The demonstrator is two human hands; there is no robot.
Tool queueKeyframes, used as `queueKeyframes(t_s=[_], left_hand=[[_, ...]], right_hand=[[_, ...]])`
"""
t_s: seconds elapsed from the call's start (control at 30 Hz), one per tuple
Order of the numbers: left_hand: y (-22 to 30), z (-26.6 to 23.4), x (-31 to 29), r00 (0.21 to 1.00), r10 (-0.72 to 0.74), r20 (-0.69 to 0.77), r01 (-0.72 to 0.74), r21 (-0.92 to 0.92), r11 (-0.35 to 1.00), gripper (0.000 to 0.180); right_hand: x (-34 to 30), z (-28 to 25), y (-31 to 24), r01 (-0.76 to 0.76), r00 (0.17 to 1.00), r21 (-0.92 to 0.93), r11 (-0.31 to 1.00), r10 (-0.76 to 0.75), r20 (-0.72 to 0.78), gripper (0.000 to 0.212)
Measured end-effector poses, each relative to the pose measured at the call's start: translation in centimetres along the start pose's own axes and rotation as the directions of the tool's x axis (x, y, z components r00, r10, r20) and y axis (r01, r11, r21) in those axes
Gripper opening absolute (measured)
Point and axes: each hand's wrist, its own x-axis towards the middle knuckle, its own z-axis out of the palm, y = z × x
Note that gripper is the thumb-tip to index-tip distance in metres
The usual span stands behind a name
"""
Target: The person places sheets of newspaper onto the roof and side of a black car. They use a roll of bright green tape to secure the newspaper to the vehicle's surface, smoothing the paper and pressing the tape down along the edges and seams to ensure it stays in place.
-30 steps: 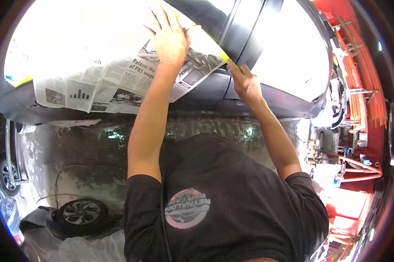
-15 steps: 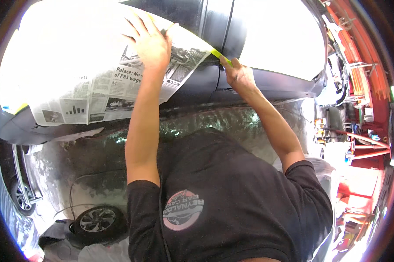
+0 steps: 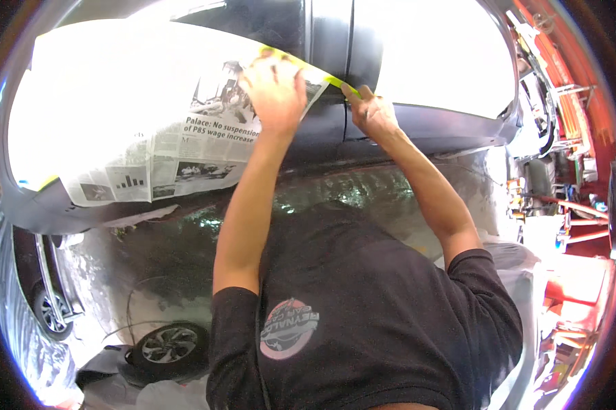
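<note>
A sheet of newspaper (image 3: 205, 147) covers part of a dark car body panel (image 3: 325, 126), its left side washed out by glare. Yellow-green masking tape (image 3: 313, 71) runs along the paper's upper right edge and on past its corner. My left hand (image 3: 275, 92) lies on the newspaper at the taped edge, fingers somewhat bent and slightly blurred, holding nothing. Past the paper's right corner, my right hand (image 3: 373, 113) pinches the end of the tape between thumb and fingers, beside a vertical seam in the car body. Whether a tape roll sits in that hand is hidden.
Bright white covering (image 3: 441, 58) lies over the car to the right. Behind me on the floor rests a wheel (image 3: 168, 345), with another wheel (image 3: 52, 311) at far left. Red shelving or framework and cluttered gear line the right side. A thin cable trails across the floor.
My left hand has slid right and slightly down along the taped edge, its spread fingers now more bent. The right hand stays at the tape's end. The view has shifted slightly.
</note>
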Motion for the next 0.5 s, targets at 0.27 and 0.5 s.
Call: queueKeyframes(t_s=[0.27,0.5], left_hand=[[1.8,4.0,-0.5,0.973,0.044,0.228,-0.047,0.006,0.999,0.032],[1.9,4.9,-0.3,0.959,0.175,0.225,-0.166,-0.060,0.984,0.028]], right_hand=[[0.1,0.8,-0.1,0.046,0.999,-0.043,0.998,-0.046,-0.015,0.055],[-0.5,0.0,0.3,0.097,0.995,-0.059,0.994,-0.097,0.008,0.057]])
